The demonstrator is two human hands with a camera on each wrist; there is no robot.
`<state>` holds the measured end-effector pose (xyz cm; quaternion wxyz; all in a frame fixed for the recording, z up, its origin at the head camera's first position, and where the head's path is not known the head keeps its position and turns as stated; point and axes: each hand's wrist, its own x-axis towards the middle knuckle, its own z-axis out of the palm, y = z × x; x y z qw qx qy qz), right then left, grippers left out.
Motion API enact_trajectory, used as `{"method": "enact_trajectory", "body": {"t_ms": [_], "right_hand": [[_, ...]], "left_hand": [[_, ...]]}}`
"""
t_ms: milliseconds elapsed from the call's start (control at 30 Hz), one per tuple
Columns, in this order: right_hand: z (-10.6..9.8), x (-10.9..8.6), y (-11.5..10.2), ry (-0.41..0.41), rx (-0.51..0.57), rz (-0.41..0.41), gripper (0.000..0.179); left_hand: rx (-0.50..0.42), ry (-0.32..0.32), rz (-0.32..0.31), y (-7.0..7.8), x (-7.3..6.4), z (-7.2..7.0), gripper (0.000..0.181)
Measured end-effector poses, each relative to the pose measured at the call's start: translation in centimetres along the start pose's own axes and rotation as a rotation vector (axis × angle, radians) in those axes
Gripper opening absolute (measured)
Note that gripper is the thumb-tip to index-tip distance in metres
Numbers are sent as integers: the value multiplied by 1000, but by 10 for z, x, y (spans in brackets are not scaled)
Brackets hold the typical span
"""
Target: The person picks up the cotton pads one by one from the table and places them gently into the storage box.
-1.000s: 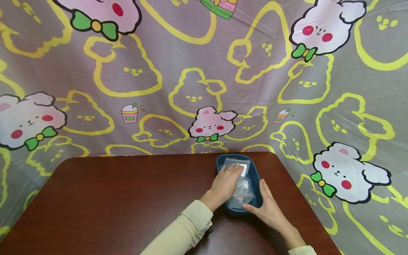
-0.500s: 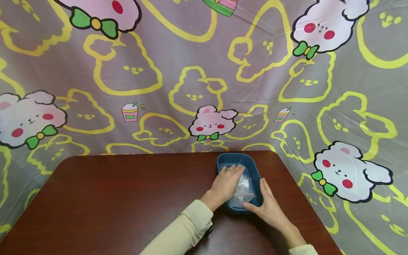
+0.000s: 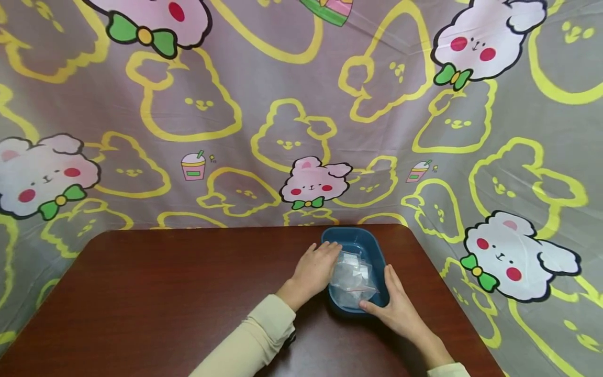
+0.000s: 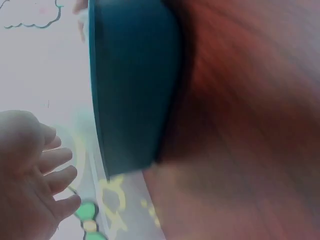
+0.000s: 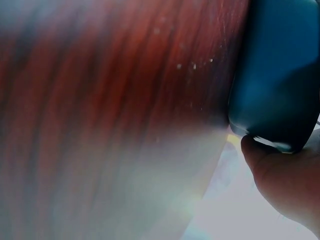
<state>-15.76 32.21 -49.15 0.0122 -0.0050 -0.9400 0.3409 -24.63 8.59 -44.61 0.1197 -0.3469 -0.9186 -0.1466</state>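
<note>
A dark blue oblong plastic bin (image 3: 378, 256) stands at the table's back right, with several clear zip bags (image 3: 353, 280) bunched in its near half. White pieces show inside the bags. My left hand (image 3: 313, 272) is at the bin's left rim, palm down, its fingertips by the bags' left edge. In the left wrist view its fingers (image 4: 61, 178) are loosely bent, level with the rim and holding nothing. My right hand (image 3: 398, 306) holds the bin's near right corner, thumb over the rim and fingers along the outer right wall. In the right wrist view the thumb (image 5: 260, 160) meets the bin's edge.
The brown wooden table (image 3: 179, 293) spreads to the left of the bin. A patterned cloth (image 3: 264, 68) hangs behind the table and along both sides. The bin stands near the table's back edge and right edge.
A bag from the bin's far end has slid to the near half beside the others. My left hand has lifted off it and shifted left. The right hand stays put.
</note>
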Motion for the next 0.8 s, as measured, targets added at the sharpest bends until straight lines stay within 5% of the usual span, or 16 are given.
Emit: {"method": "enact_trajectory", "body": {"t_ms": [300, 567, 800], "right_hand": [[-5, 1, -4, -27, -88, 23, 126], [-13, 1, -8, -64, -259, 52, 131], [-27, -3, -6, -56, -328, 47, 126]], "left_hand": [[-30, 54, -130, -73, -50, -34, 40], [-49, 143, -311, -153, -132, -62, 42], [-38, 157, -439, -192, -195, -96, 46]]}}
